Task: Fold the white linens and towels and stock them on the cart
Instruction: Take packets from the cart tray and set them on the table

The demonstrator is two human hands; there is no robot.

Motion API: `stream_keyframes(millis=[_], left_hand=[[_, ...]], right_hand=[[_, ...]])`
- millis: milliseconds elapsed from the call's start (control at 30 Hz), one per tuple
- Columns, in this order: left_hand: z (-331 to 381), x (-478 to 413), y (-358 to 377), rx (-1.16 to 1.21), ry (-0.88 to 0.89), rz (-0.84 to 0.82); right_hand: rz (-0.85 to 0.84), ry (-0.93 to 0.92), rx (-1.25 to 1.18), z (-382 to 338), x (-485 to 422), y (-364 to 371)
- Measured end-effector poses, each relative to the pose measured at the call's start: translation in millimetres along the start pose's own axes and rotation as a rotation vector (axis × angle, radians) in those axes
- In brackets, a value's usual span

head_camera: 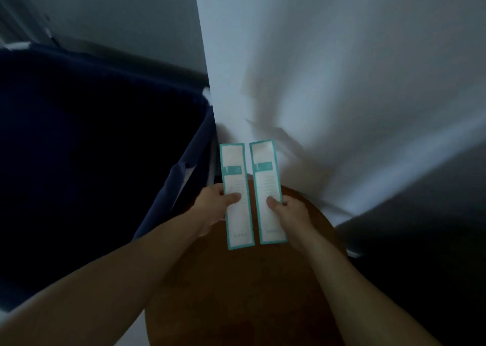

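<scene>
Two long white paper cards with teal borders stand side by side in front of me. My left hand [214,203] pinches the left card [236,187] at its middle, thumb on the front. My right hand [288,211] pinches the right card [268,185] the same way. A large white linen sheet [315,69] hangs or lies spread behind the cards, filling the upper right. No folded towels are in view.
A dark navy fabric bin [92,148] of the cart fills the left side, its inside too dark to read. Below my hands is a brown rounded surface [236,293]. The lower right is dark shadow. A grey wall [118,8] lies at the top left.
</scene>
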State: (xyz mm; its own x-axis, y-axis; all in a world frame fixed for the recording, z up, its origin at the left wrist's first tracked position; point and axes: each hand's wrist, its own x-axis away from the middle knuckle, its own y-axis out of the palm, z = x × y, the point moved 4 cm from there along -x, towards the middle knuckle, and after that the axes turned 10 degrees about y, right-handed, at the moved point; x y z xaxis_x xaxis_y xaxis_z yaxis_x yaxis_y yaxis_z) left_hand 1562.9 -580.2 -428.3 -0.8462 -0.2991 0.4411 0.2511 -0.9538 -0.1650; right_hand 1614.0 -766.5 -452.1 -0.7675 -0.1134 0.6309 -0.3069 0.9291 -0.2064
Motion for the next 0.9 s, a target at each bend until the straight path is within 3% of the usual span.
stream_keyframes(millis=[300, 600, 900], left_hand=[[61.9, 74.0, -14.0, 0.033, 0.176, -0.213], [106.9, 154.6, 0.2, -0.084, 0.392, -0.423], [160.9, 244.1, 79.9, -0.15, 0.551, -0.559]], right_hand=[[0.031, -0.011, -0.262, -24.5, 139.5, 1.3], [0.33, -0.103, -0.292, -17.6, 257.8, -29.4], [0.679, -0.247, -0.32, 1.8, 382.4, -117.2]])
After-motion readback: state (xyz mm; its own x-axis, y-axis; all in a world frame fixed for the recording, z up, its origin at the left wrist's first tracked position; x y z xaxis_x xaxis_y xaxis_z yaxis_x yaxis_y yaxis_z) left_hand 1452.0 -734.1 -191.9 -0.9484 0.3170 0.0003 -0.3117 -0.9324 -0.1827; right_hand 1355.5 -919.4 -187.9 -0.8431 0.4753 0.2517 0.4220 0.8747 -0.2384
